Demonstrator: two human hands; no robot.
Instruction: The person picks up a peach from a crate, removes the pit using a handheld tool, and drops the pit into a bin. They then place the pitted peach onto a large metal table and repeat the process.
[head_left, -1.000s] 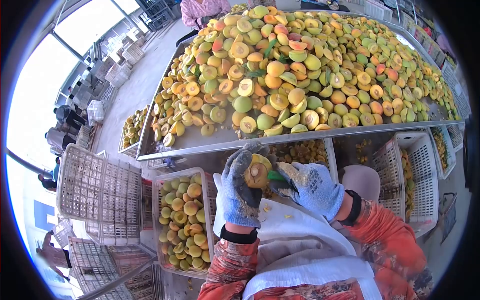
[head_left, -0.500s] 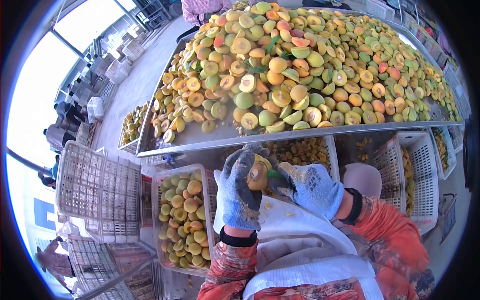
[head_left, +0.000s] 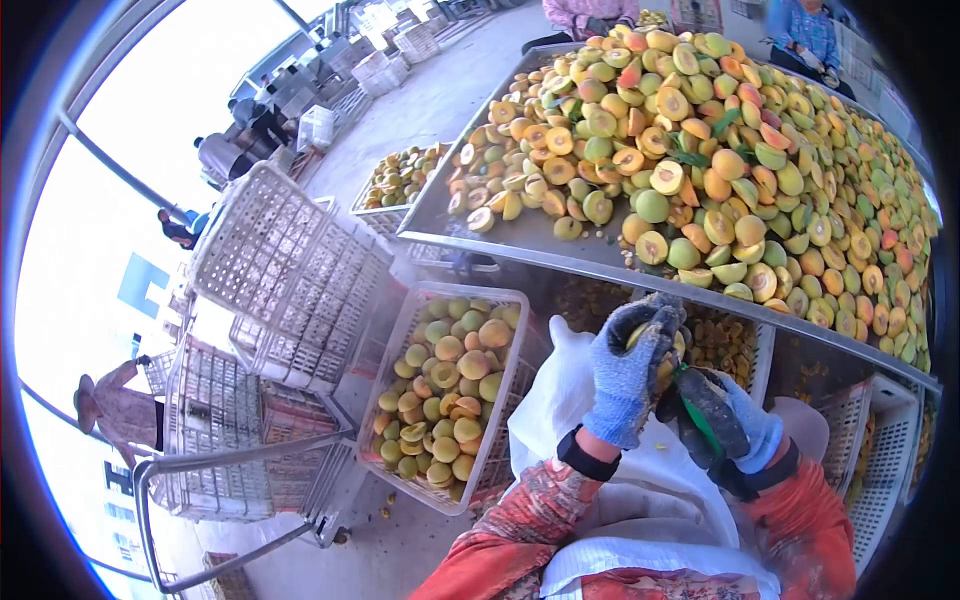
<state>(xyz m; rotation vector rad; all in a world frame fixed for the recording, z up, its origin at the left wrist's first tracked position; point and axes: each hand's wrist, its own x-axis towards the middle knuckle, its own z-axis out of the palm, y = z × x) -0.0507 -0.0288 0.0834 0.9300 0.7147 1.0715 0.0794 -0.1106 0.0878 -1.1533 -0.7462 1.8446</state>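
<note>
My left hand (head_left: 630, 365), in a blue and dark glove, is wrapped round a yellow-green fruit (head_left: 668, 362), mostly covered by the fingers. Close beside it, my right hand (head_left: 720, 415) is closed on a green-handled tool (head_left: 698, 418); its working end is hidden at the fruit. Both hands are just below the near edge of a metal table (head_left: 580, 262) heaped with halved and whole fruit (head_left: 690, 165). A white apron (head_left: 620, 520) lies beneath my forearms.
A white crate of fruit (head_left: 445, 390) stands left of my hands. Stacked empty crates (head_left: 290, 270) and a metal trolley frame (head_left: 240, 455) are farther left. More crates (head_left: 880, 470) stand at right. A person in a hat (head_left: 115, 405) is at far left; others are behind the table.
The view has swung left, so the table and my hands appear farther right. My right hand has turned, showing more of the green handle. The fruit is still in my left hand.
</note>
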